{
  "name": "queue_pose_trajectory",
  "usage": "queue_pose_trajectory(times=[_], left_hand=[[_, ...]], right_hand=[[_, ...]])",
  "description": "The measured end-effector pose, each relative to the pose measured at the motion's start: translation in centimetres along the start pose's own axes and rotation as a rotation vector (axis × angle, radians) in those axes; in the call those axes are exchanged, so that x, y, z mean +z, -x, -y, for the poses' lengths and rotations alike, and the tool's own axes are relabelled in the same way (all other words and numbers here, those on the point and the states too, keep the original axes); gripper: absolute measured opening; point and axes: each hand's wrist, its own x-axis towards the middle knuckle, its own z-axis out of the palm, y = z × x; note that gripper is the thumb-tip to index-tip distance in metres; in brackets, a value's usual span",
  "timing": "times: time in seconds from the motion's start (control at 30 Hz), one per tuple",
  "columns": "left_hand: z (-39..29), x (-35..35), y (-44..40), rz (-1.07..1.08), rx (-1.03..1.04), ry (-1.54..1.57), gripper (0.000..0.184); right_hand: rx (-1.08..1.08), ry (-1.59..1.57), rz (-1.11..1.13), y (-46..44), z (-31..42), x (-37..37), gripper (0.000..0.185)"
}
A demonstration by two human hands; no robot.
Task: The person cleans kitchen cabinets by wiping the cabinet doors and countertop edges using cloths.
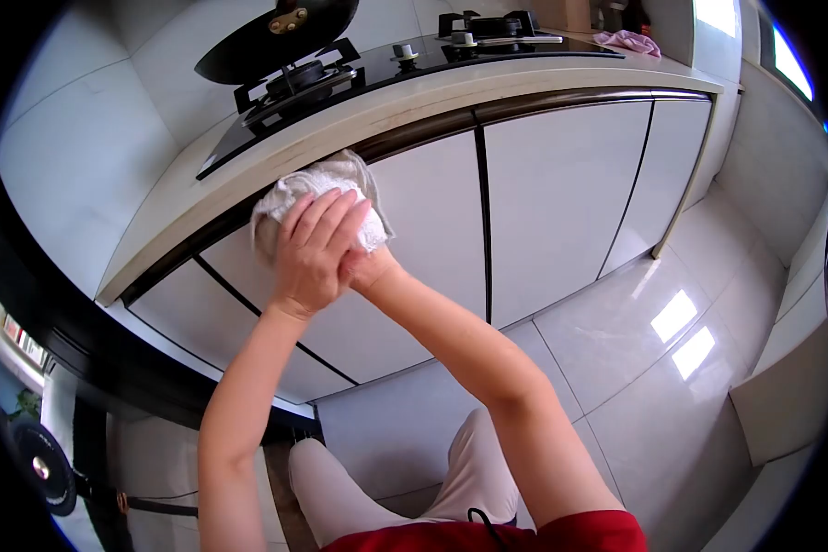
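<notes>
A light grey-white cloth [326,173] is bunched against the upper front of the cabinet, just below the counter edge. My left hand [315,247] lies over it, its fingers closed together and bent across the folds. Crossing in from the right, my right hand [370,265] meets the left one at the cloth. Most of its fingers are hidden behind the left hand and the fabric, which it appears to grip.
Above the hands runs the counter edge [340,131], with a black gas hob [377,78] set in it. A black pan [258,46] stands tilted over the left burner. White cabinet doors [561,184] lie to the right. A pink cloth [627,41] sits at the counter's far right.
</notes>
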Motion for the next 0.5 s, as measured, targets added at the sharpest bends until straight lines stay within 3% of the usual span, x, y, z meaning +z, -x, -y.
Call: queue_pose_trajectory(times=[0.07, 0.13, 0.17, 0.2, 0.3, 0.33, 0.37, 0.43, 0.5], left_hand=[[0.0, 0.5, 0.8, -0.066, 0.001, -0.007, 0.040], [0.3, 1.8, 1.1, -0.187, -0.050, 0.062, 0.044], [0.2, 2.8, 0.2, -0.136, -0.129, 0.139, 0.048], [-0.2, 4.8, -0.8, -0.086, -0.164, 0.174, 0.052], [-3.0, 7.5, -4.7, -0.066, -0.116, 0.169, 0.057], [-3.9, 7.6, -5.7, -0.060, -0.118, 0.160, 0.058], [-3.7, 7.7, -5.4, -0.069, -0.131, 0.157, 0.058], [-3.0, 7.7, -4.4, -0.096, -0.140, 0.221, 0.057], [-1.1, 7.3, -1.6, -0.114, -0.154, 0.285, 0.053]], right_hand=[[0.004, -0.107, 0.001, -0.9, -0.1, -0.6, 0.041], [-0.059, 0.051, 0.495, -5.9, -1.2, -6.6, 0.044], [-0.201, 0.221, 0.450, -6.3, -3.8, -7.3, 0.047], [-0.218, 0.147, 0.369, -6.6, -5.0, -9.8, 0.047], [-0.112, 0.414, 0.441, -4.6, -11.3, -13.6, 0.053], [-0.102, 0.279, 0.428, -4.3, -11.7, -14.1, 0.053], [-0.254, 0.350, 0.318, -4.7, -10.3, -14.1, 0.050], [-0.152, 0.463, 0.163, -5.0, -6.2, -11.1, 0.044], [-0.158, 0.261, 0.076, -5.0, -5.1, -8.3, 0.037]])
